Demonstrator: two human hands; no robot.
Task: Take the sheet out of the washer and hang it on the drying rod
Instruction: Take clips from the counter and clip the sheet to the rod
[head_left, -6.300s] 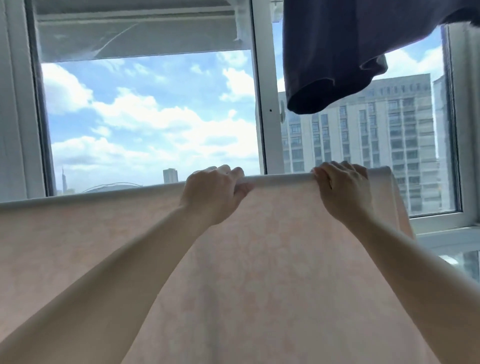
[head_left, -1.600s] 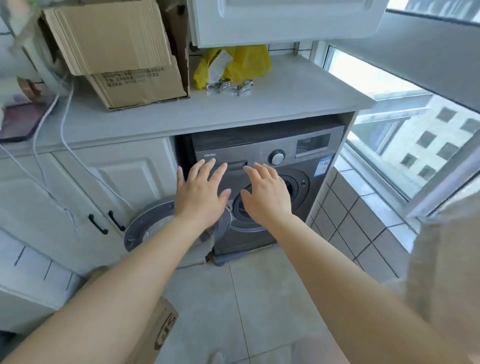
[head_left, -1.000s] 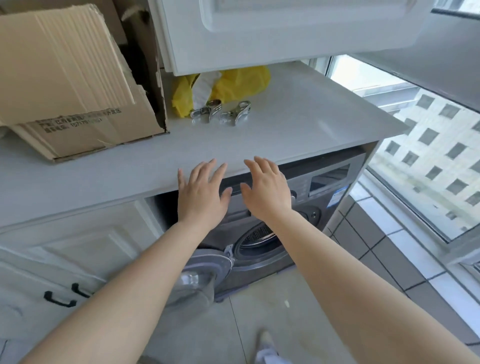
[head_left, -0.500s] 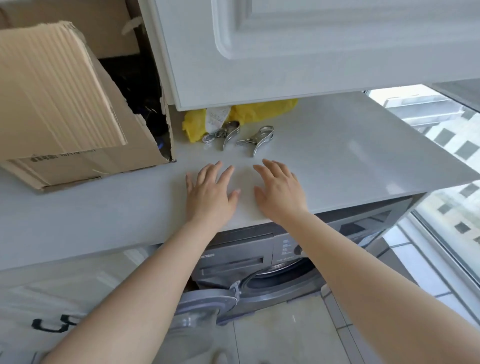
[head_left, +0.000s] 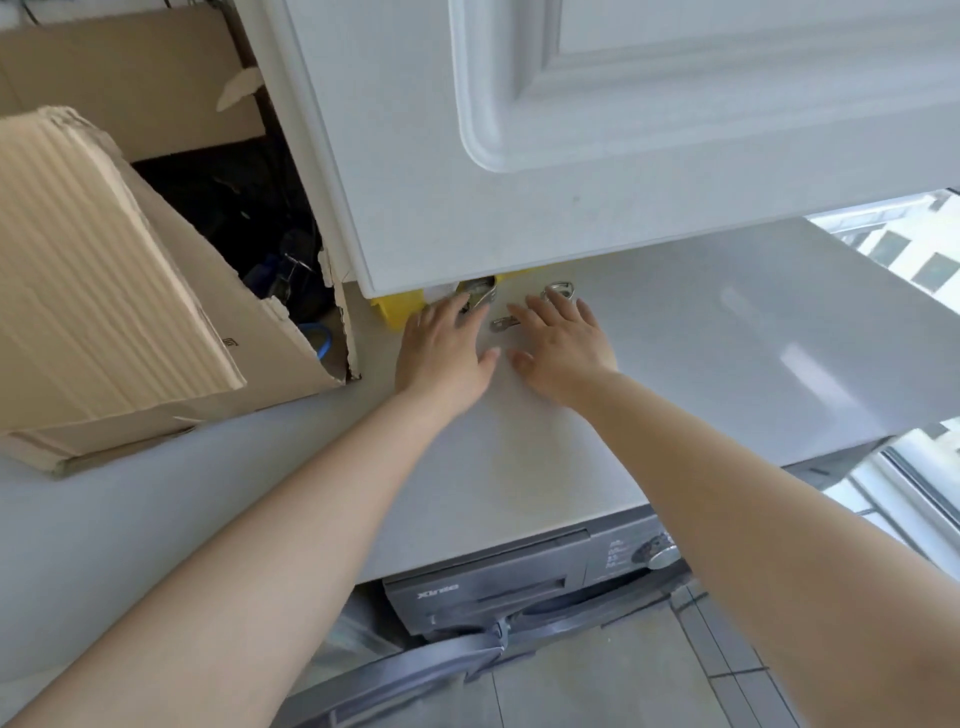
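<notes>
Two hands, left hand (head_left: 441, 353) and right hand (head_left: 563, 348), lie spread-fingered, gripping nothing, on the counter (head_left: 727, 353) reaching the metal clips (head_left: 480, 299), presumably for pegging the sheet, itself out of view above the washer (head_left: 519, 587).

yellow bag (head_left: 397, 307) mostly behind cabinet door (head_left: 571, 130)

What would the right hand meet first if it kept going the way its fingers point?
Probably the metal clip just past the right hand; its fingertips already overlap it, though contact is unclear.
</notes>
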